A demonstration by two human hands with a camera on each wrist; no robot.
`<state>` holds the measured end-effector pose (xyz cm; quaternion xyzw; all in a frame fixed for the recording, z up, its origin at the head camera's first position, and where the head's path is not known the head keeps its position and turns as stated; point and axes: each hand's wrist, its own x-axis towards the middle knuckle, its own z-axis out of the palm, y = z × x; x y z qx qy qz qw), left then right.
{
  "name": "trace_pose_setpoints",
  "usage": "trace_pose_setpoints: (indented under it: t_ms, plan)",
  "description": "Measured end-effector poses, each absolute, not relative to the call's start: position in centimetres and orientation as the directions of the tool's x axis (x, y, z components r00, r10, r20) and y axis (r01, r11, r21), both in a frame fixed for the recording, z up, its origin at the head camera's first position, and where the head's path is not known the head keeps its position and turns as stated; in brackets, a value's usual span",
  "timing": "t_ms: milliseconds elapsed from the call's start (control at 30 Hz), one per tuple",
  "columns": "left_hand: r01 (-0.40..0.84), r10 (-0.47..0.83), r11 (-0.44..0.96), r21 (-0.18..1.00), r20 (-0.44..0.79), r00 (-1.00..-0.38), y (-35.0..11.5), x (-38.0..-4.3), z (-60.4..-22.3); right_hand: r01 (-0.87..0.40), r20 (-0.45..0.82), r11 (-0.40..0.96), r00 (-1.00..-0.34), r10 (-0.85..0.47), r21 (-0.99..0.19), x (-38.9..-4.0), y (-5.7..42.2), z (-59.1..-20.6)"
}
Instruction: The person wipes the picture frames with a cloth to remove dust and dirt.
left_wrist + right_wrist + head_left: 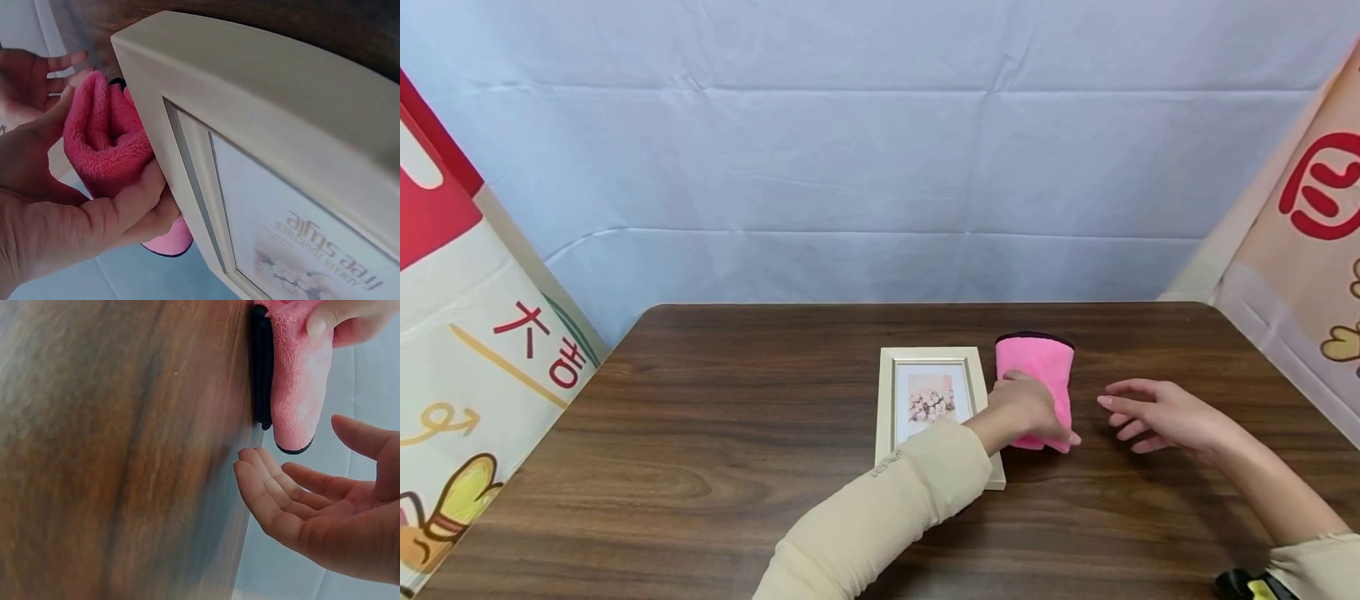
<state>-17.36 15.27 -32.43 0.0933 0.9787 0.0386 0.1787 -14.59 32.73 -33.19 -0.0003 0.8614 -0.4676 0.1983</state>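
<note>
A pink plush cloth (1037, 354) with a dark edge lies folded beside the picture frame. My left hand (1028, 408) grips it, thumb on one side and fingers on the other, as the left wrist view shows its rolled near end (106, 150). My right hand (1165, 417) hovers to the right of the cloth, fingers loosely bent and holding nothing; in the right wrist view its palm (337, 519) faces the cloth's dark-edged end (297, 425). The cream picture frame (887, 400) with a flower print lies flat, partly covered by my left sleeve.
Under everything is a dark wood-grain table (700, 433). A pale cloth backdrop (850, 167) hangs behind it, with printed panels at the left (490, 333) and right (1300, 292). A black and yellow object (1258, 586) shows at the right sleeve.
</note>
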Motion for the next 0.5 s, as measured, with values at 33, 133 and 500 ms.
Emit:
trace_pose_setpoints:
  t_ms: [33, 133, 500]
  plan:
    - [0.159, 0.182, 0.983, 0.094, -0.346, -0.920, 15.46, -17.32, -32.49, 0.184, -0.341, 0.563, -0.921, -0.187, -0.806, -14.60, 32.74, -33.20]
    - [0.127, 0.143, 0.990, 0.068, -0.348, -0.927, 15.99, -17.31, -32.67, 0.184, -0.342, 0.562, -0.920, -0.190, -0.806, -14.59, 32.74, -33.24]
    - [-0.034, 0.078, 0.956, 0.290, -0.367, -0.927, 15.63, -17.42, -32.47, 0.189, -0.346, 0.547, -0.917, -0.199, -0.816, -14.62, 32.78, -33.32]
